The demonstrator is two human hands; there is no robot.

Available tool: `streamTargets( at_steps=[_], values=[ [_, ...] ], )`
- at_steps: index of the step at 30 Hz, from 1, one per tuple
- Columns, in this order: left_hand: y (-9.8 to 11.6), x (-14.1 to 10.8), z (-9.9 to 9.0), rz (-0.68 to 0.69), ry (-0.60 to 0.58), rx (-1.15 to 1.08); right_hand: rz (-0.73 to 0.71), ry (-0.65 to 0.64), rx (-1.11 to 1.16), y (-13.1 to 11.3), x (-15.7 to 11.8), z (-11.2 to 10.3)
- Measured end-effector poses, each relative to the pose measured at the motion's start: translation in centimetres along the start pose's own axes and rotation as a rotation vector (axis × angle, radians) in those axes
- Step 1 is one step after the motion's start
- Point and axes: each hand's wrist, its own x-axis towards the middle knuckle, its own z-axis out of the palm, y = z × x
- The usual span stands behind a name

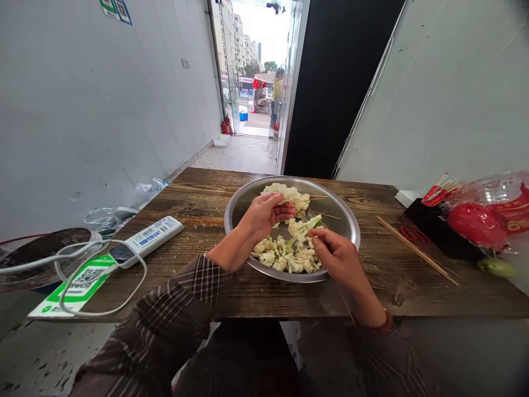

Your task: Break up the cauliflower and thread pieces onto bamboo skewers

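A wide metal bowl (353,229) stands on the wooden table. Loose cauliflower florets (285,256) lie in its near part, and skewered cauliflower (289,194) rests at its far side with thin sticks pointing right. My left hand (264,214) is over the bowl's left half, fingers curled, a thin stick running from its fingertips. Over the right half, my right hand (334,251) has thumb and fingers pinched beside a pale floret (303,229); what exactly they pinch is too small to tell.
Bamboo skewers (417,251), red scissors (414,234), a black box (446,231) and a red plastic bag (479,223) are on the right. On the left lie a white power strip (155,237), a cable and a green QR card (82,284). A person (276,96) stands outside the doorway.
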Motion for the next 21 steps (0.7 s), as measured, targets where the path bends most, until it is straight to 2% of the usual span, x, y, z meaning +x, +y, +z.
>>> streamTargets(
  at_steps=[10,21],
  values=[
    [-0.18,0.08,-0.39,-0.002,0.013,-0.016,0.007,-0.011,-0.005,-0.25,-0.02,-0.06],
    [-0.06,-0.24,0.04,-0.027,-0.005,0.016,0.022,-0.005,-0.008,0.02,0.12,0.11]
  ],
)
